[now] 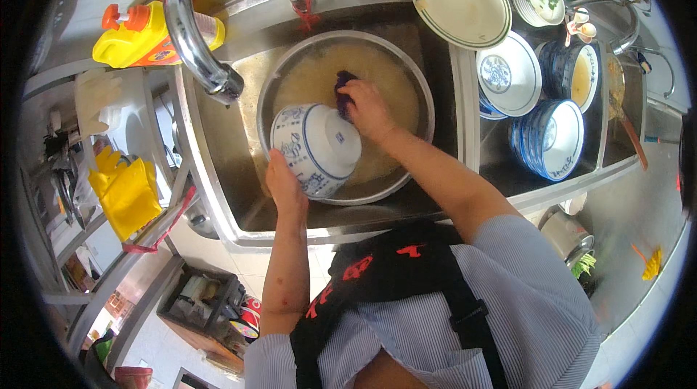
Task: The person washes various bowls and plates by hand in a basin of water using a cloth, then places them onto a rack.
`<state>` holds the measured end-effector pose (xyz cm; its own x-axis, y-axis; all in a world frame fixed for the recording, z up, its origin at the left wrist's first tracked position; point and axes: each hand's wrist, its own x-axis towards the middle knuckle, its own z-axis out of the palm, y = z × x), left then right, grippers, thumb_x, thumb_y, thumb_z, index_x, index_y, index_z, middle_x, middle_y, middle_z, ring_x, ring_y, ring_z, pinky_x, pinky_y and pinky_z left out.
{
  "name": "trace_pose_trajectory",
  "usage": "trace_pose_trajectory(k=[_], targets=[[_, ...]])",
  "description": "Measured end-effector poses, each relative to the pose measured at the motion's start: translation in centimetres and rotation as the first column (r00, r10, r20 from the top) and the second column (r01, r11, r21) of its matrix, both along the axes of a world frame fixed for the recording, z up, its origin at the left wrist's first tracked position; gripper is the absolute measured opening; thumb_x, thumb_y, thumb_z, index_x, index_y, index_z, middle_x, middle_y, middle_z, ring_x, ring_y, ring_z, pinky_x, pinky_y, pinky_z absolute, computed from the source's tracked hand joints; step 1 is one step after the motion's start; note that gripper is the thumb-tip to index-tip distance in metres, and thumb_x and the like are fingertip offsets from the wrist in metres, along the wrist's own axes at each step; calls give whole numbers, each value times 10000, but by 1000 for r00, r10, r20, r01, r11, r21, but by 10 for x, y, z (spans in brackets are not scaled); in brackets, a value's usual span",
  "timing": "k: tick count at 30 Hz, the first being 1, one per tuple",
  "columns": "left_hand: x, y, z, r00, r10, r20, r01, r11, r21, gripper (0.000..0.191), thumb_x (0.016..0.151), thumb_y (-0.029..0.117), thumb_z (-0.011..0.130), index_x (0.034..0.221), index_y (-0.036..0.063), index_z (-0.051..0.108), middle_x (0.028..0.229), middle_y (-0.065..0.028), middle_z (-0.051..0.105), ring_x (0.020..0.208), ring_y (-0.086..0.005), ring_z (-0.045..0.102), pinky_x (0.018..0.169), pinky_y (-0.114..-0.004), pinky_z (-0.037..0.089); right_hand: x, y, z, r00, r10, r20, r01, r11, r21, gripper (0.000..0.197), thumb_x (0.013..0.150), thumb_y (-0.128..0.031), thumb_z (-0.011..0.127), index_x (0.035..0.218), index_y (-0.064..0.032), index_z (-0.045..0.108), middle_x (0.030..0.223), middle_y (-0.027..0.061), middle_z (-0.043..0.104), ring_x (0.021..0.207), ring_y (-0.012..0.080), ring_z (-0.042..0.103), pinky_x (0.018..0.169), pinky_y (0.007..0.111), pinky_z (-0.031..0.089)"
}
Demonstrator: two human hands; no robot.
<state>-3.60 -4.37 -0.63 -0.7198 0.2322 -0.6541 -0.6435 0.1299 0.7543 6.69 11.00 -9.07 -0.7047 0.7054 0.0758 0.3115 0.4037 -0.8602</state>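
Observation:
My left hand (287,182) grips the rim of a blue-and-white patterned bowl (317,149), tilted on its side with its foot turned up to the right. My right hand (367,108) holds a dark purple cloth (344,92) beside the bowl's base; whether cloth and bowl touch is hard to tell. Both hands are over a large round metal basin (427,117) of cloudy water (305,76), standing in a steel sink (228,187). The fingers of my left hand inside the bowl are hidden.
A chrome faucet (199,46) arches over the sink's left side, near a yellow pump bottle (158,38). On the right are a large plate (460,1), stacked patterned bowls (563,138) and small white dishes (539,1). Yellow rubber gloves (128,193) hang at the left.

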Motion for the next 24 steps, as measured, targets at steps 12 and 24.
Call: trace_pose_trajectory(k=[12,24], targets=[[1,-3,-6,720,-603,-344,421,773,-474,387,915,301,399,826,-24,590,739,-76,600,691,-140,536,621,-276,428,27,-29,35,997,-39,63,54,966,-255,258,694,-80,527,939,-49,601,973,161,564,898,308,542,811,381,429],[18,-9,32,712,-648,-271,587,761,-277,283,881,224,455,860,-30,578,759,-18,565,685,-95,487,619,-228,398,-10,2,83,976,189,-109,-212,703,-679,368,775,-381,560,1055,-142,571,993,90,575,903,190,547,806,332,426]])
